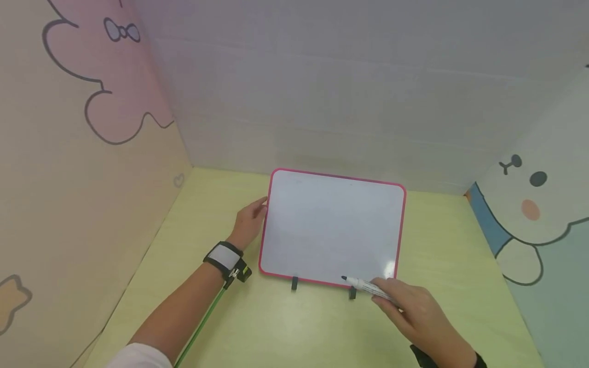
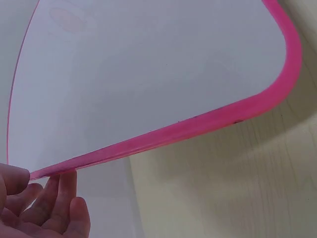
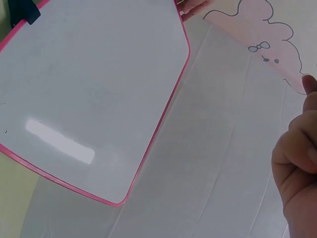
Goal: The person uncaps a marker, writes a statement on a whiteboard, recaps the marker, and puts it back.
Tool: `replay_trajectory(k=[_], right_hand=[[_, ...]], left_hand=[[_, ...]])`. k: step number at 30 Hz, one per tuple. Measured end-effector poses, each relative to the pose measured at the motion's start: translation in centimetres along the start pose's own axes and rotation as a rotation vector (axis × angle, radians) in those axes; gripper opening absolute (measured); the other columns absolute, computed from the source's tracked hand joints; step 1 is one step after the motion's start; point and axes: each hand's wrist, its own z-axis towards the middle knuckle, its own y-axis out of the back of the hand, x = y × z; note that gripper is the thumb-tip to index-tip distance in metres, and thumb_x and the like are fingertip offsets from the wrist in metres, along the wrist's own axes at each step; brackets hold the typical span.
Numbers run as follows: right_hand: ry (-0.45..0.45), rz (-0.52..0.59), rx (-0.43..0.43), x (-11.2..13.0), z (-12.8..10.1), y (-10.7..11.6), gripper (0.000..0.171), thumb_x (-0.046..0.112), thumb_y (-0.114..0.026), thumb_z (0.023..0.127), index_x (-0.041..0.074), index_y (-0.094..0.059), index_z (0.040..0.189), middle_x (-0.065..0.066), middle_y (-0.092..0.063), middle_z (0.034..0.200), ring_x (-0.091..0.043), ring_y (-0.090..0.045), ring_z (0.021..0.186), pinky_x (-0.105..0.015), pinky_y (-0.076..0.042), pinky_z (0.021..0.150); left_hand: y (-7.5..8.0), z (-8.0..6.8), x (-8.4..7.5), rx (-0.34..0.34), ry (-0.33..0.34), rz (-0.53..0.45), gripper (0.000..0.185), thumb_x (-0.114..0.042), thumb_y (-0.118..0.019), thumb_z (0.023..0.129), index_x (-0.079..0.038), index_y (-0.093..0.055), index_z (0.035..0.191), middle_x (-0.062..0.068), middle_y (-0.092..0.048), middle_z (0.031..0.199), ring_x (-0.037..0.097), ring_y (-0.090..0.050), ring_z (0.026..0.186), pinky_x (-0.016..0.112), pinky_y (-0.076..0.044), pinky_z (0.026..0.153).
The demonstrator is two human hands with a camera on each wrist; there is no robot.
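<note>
Marker [image 1: 367,286] points left, long axis aslant; right hand [image 1: 416,309] grips it.

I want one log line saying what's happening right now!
left hand: holds whiteboard by left edge | right hand: holds marker near whiteboard's lower edge | marker touching whiteboard: cannot tell

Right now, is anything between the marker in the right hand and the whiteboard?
Nothing visible is: the right hand holds the marker, its dark tip over the lower part of the whiteboard in the head view; contact is unclear.
</note>
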Motion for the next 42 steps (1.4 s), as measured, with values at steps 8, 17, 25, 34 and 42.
replay_trajectory(k=[8, 17, 25, 34, 42], right_hand=[[-0.015, 0.015, -0.02, -0.3, 0.2, -0.3, 0.02, 0.015, -0.063, 0.091, 0.008, -0.062, 0.109, 0.01, -0.059, 0.082, 0.005, -0.044, 0.064, -0.005, -0.037, 0.054], [-0.019, 0.123, -0.202, -1.0, 0.7, -2.2, 0.03, 0.013, -0.063, 0.09, 0.0, -0.061, 0.116, -0.005, -0.065, 0.091, -0.003, -0.051, 0.068, -0.012, -0.043, 0.057], [0.033, 0.225, -0.327, -0.7, 2.2, -4.6, 0.029, 0.025, -0.049, 0.099, -0.002, -0.057, 0.107, -0.007, -0.057, 0.088, -0.001, -0.046, 0.068, -0.009, -0.038, 0.054], [0.158, 0.439, -0.222, 0.5, 4.0, -5.2, 0.059, 0.028, -0.064, 0.088, -0.016, -0.043, 0.122, -0.019, -0.046, 0.104, -0.01, -0.044, 0.073, -0.012, -0.037, 0.051], [0.027, 0.555, -0.198, 0.4, 5.0, -5.0, 0.074, 0.018, -0.073, 0.082, -0.019, -0.029, 0.127, -0.012, -0.047, 0.103, -0.006, -0.044, 0.065, -0.014, -0.032, 0.044]], left_hand=[[-0.2, 0.2, 0.1, 0.007, 0.086, -0.045, 0.036, -0.017, -0.048, 0.099, -0.001, -0.054, 0.13, 0.017, -0.058, 0.129, 0.029, -0.056, 0.118, 0.04, -0.049, 0.098], [-0.2, 0.5, 0.8, 0.053, 0.179, -0.184, 0.037, -0.024, -0.051, 0.098, -0.006, -0.055, 0.13, 0.012, -0.061, 0.124, 0.024, -0.061, 0.109, 0.037, -0.053, 0.093], [0.0, 0.6, 1.2, 0.057, 0.188, -0.222, 0.037, -0.025, -0.052, 0.098, -0.007, -0.056, 0.13, 0.011, -0.061, 0.124, 0.023, -0.061, 0.109, 0.036, -0.053, 0.093], [-0.1, 0.6, 1.1, 0.055, 0.181, -0.212, 0.036, -0.024, -0.052, 0.098, -0.008, -0.056, 0.13, 0.011, -0.061, 0.124, 0.023, -0.061, 0.109, 0.035, -0.053, 0.092], [-0.4, 0.7, 1.0, 0.047, 0.178, -0.219, 0.036, -0.024, -0.053, 0.097, -0.008, -0.057, 0.129, 0.011, -0.061, 0.123, 0.022, -0.061, 0.108, 0.035, -0.054, 0.092]])
